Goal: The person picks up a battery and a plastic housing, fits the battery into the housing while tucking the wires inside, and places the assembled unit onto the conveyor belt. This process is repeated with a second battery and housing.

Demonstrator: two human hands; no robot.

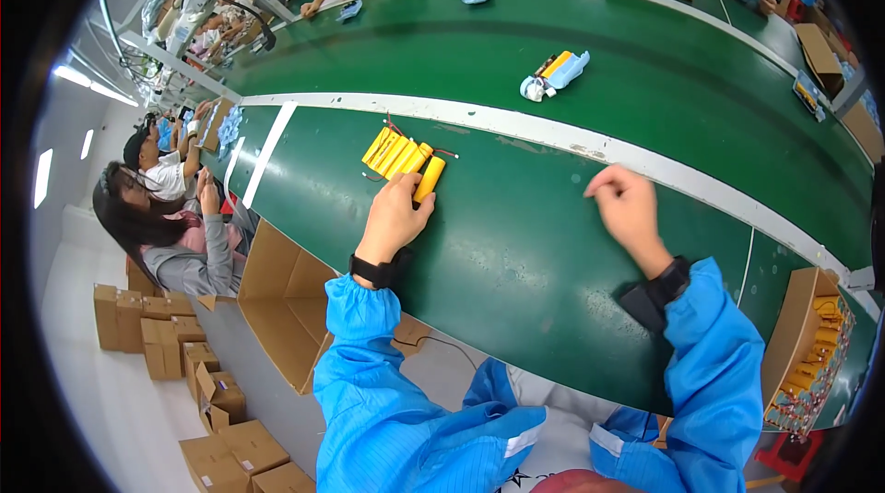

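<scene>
Several yellow cylindrical battery packs with thin red wires and small white connectors lie side by side on the green bench, left of the middle. My left hand is at their near side, its fingers closed around the lower end of a separate, tilted yellow battery pack. Part of that pack is hidden by the fingers. Well to the right, my right hand hovers over the bench with its fingers curled in and nothing visible in them. Both wrists wear black bands below blue sleeves.
Beyond a white rail, a green conveyor belt carries a yellow pack in blue wrap and other blue pieces. A carton of wired yellow packs stands at right. An open cardboard box sits by the bench's left edge. Co-workers sit left and opposite.
</scene>
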